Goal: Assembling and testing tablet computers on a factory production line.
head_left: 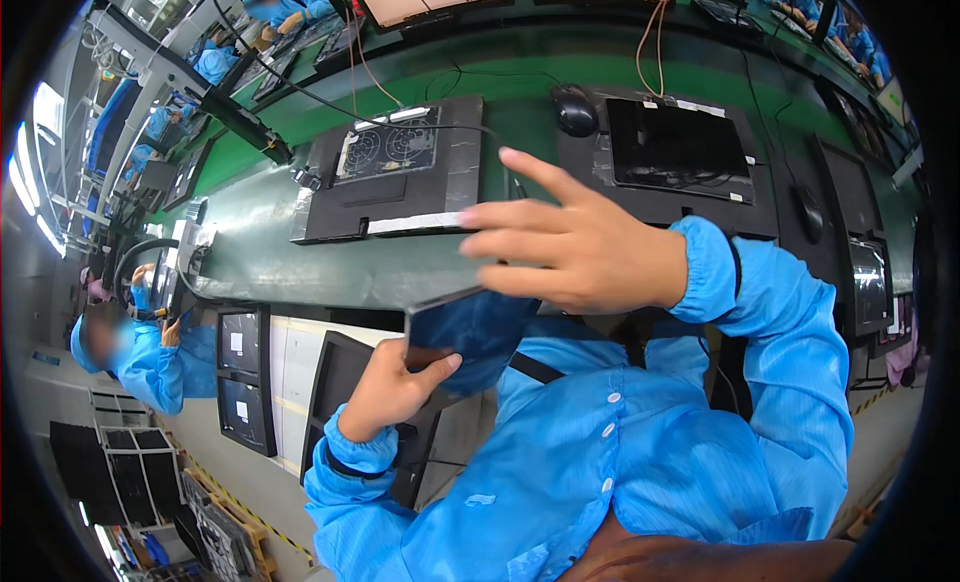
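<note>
My left hand [390, 384] grips the near left edge of a dark, glossy flat panel [468, 332], thumb on its upper face. The panel is tilted above my lap at the bench's near edge, and its surface mirrors blue. My right hand [590, 244] hovers over the panel's far right side, fingers spread and nothing in them. Beyond my hands, a black foam pad [320, 207] bears a clear-edged panel [385, 150] with round line patterns. To the right, another dark pad [585, 162] carries a black screen panel [680, 147], partly behind my right hand and sleeve.
A black mouse [575, 110] lies between the pads on the green bench [260, 252]; a second mouse [806, 214] is farther right. Monitors [430, 0] line the far side. Black trays [243, 382] stand left of me. A person in blue [150, 357] works at left.
</note>
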`<state>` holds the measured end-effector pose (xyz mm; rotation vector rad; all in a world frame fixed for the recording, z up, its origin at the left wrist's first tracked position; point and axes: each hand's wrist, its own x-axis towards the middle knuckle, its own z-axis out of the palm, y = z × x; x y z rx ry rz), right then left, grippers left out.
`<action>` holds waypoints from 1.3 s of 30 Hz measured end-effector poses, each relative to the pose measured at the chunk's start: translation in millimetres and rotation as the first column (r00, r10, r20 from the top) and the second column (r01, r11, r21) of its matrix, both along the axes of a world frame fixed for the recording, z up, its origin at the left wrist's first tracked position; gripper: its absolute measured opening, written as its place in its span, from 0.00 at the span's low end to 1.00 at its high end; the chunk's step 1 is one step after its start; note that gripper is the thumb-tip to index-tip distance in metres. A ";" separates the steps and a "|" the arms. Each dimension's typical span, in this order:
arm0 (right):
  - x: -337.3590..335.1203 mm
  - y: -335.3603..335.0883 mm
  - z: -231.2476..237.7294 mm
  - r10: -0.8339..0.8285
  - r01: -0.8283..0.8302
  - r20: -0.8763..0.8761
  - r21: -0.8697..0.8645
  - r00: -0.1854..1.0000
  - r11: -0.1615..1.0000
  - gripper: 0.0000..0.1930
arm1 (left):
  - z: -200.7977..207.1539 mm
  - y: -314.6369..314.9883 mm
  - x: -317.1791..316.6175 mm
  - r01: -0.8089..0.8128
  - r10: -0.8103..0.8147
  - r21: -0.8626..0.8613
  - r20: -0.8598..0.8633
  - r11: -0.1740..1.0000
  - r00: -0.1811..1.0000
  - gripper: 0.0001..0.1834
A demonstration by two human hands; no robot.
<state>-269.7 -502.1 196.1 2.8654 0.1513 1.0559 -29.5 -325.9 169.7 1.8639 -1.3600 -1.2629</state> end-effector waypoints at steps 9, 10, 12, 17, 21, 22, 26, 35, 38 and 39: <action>25.8 -30.0 -51.1 0.333 0.083 -0.139 0.981 0.933 0.178 0.20 | 13.3 -48.2 46.5 0.092 -0.098 -0.075 -0.083 0.993 0.992 0.19; 32.4 -39.3 -59.0 0.306 0.067 -0.092 0.994 0.947 0.092 0.18 | 16.0 -58.9 53.0 -0.004 -0.011 -0.095 -0.153 0.995 0.988 0.22; 44.6 -46.8 -74.2 0.105 -0.039 0.057 0.984 0.993 -0.172 0.16 | -14.7 -79.5 86.6 -0.282 0.272 -0.532 -0.100 0.799 0.957 0.25; 89.1 -66.5 -114.3 -0.261 -0.310 0.181 0.706 0.948 -0.636 0.15 | -79.4 -87.1 174.2 -0.282 0.438 -0.562 0.162 0.778 0.884 0.35; 133.4 -83.6 -121.7 -0.424 -0.403 0.127 0.628 0.897 -0.665 0.13 | -92.4 -104.7 192.3 -0.083 0.366 -0.620 0.344 0.780 0.865 0.45; 143.8 -88.6 -128.7 -0.438 -0.424 0.138 0.614 0.888 -0.666 0.13 | -93.4 -111.2 192.2 0.047 0.334 -0.676 0.421 0.735 0.843 0.48; 158.7 -93.1 -122.7 -0.440 -0.431 0.151 0.622 0.885 -0.653 0.12 | -98.8 -154.3 183.5 0.050 0.307 -0.621 0.454 0.782 0.836 0.62; 118.4 -100.3 -90.7 -0.341 0.633 -0.549 0.740 0.763 0.225 0.40 | -102.6 -183.5 188.1 -0.044 0.342 -0.521 0.490 0.852 0.802 0.63; 131.7 -91.8 -99.2 -0.492 0.590 -0.342 0.593 0.800 0.548 0.39 | -103.3 -186.2 191.5 -0.037 0.348 -0.553 0.469 0.833 0.812 0.58; 132.9 -89.3 -96.2 -0.447 0.630 -0.447 0.600 0.775 0.493 0.35 | -105.4 -186.3 192.9 -0.034 0.344 -0.549 0.472 0.835 0.812 0.58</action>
